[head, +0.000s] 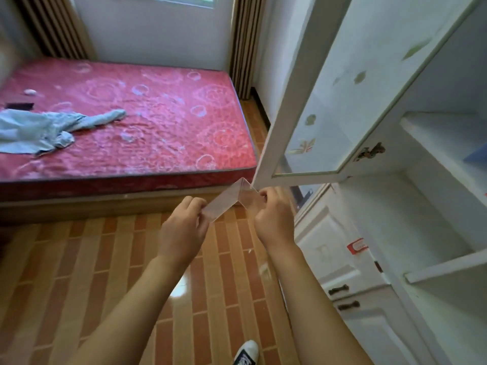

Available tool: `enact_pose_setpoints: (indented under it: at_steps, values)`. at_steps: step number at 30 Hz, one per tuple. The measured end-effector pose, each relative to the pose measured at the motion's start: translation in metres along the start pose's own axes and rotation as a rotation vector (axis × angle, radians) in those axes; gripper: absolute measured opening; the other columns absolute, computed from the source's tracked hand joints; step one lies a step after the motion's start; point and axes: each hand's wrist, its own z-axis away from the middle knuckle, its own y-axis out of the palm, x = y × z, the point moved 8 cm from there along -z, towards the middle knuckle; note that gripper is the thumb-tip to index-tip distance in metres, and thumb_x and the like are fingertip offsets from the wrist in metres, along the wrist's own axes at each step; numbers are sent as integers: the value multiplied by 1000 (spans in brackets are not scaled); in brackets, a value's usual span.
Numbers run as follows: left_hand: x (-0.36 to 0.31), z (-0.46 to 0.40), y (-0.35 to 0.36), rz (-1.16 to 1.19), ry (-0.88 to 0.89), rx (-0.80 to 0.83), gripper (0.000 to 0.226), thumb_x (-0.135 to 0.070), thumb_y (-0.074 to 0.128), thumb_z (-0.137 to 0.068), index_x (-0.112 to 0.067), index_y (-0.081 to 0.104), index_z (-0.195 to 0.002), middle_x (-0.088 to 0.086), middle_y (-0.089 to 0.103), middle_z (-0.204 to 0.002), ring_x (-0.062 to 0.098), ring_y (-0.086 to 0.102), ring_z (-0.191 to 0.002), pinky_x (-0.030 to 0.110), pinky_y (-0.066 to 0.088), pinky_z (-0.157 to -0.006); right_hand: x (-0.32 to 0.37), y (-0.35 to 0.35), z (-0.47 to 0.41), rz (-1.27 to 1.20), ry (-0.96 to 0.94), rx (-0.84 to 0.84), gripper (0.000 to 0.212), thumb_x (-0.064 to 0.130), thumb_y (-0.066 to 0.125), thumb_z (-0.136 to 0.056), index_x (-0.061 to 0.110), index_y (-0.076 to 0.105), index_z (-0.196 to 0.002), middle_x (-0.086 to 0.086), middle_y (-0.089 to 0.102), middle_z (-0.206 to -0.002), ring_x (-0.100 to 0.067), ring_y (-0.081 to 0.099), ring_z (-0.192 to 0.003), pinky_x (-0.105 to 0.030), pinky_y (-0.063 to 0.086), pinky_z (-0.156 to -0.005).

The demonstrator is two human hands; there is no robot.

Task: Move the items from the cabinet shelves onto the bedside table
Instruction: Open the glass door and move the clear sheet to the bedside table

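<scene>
In the head view, both arms reach forward from the bottom of the frame and meet just below centre, where the two hands hold a clear, bent plastic sheet (232, 201) folded into an inverted V with its ridge pointing up. The left hand (184, 227) pinches the lower left end of the sheet between curled fingers and thumb, and the right hand (274, 217) grips the right end with its fingers curled round the edge. The sheet hangs in the air above the brick-patterned floor (105, 272), just beside the lower corner of the open glass cabinet door (329, 101), which swings out across the upper right of the frame and carries small flower decals. Behind the door, at the right edge, the white cabinet shelves (448, 267) stand open; a blue object (477, 154) shows at the far right on one shelf, too cut off to tell what it is. Below the door a white drawer unit (342, 262) carries dark handles and a red-and-white sticker (357, 246). In the upper left a bed with a red patterned mattress (158, 114) carries a pale blue garment (47, 130), a small dark flat object (19, 106) and a small white lump (30, 92). A dark shoe with a white toe (246, 353) shows at the bottom edge.
</scene>
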Motion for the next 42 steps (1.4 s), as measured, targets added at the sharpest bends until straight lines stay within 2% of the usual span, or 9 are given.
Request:
enact_pose_setpoints:
  at_steps: [2,4,6,10,14,18,23,32,42]
  values:
    - [32,11,-36,-8,-35,-31,19,-12,71,-91,-20,63,-106,-8,60,-100,20,62,-84,39,51,-58,44,20,13,-9,-40,36,22,5,68,-92,21,65,-107,5,59,-106,-14,52,-99,-14,42,-79]
    - [63,23,-75,-20,-59,-72,18,-10,70,-91,-20,64,-104,-9,60,-98,18,61,-81,35,48,-57,90,41,26,-46,-94,62,30,-3,64,-87,20,64,-107,4,59,-105,-18,55,-98,-33,54,-80]
    - [95,35,-114,-28,-95,-101,17,-9,68,-91,-21,63,-102,-10,59,-97,17,60,-80,35,48,-58,136,63,38,-69,-143,102,36,-7,60,-84,17,65,-110,1,59,-107,-22,56,-100,-41,55,-83]
    - [159,60,-189,-76,-167,-187,18,-7,65,-91,-21,62,-101,-8,58,-96,19,61,-81,42,52,-60,229,105,64,-111,-245,163,45,-11,51,-76,12,66,-112,-3,61,-110,-27,56,-103,-42,51,-87]
    - [210,86,-258,-126,-256,-282,20,-6,67,-88,-22,64,-101,-7,59,-95,19,60,-81,35,46,-60,310,142,90,-135,-327,219,46,-13,50,-74,12,64,-109,-1,61,-110,-25,54,-105,-35,46,-84]
    - [258,119,-304,-144,-330,-355,20,-7,65,-93,-21,63,-106,-6,60,-96,19,62,-80,43,56,-60,381,170,113,-153,-420,297,41,-12,56,-79,13,65,-111,1,58,-111,-24,56,-105,-36,50,-86]
    - [303,158,-345,-164,-420,-449,18,-9,66,-97,-19,64,-112,-5,61,-100,15,62,-82,35,60,-63,450,207,140,-162,-545,356,28,-4,65,-87,14,65,-110,3,56,-107,-24,58,-98,-37,52,-79]
    - [377,194,-402,-224,-606,-553,18,-11,68,-98,-16,67,-116,-1,67,-107,14,65,-86,26,61,-64,554,279,170,-162,-735,480,42,-11,62,-84,12,64,-120,0,57,-113,-23,56,-103,-37,53,-83]
    - [475,171,-455,-302,-761,-574,17,-11,65,-100,-17,67,-116,-2,65,-108,13,65,-84,18,54,-62,664,385,154,-210,-846,596,39,-6,60,-86,16,63,-118,2,57,-114,-21,51,-105,-39,51,-84]
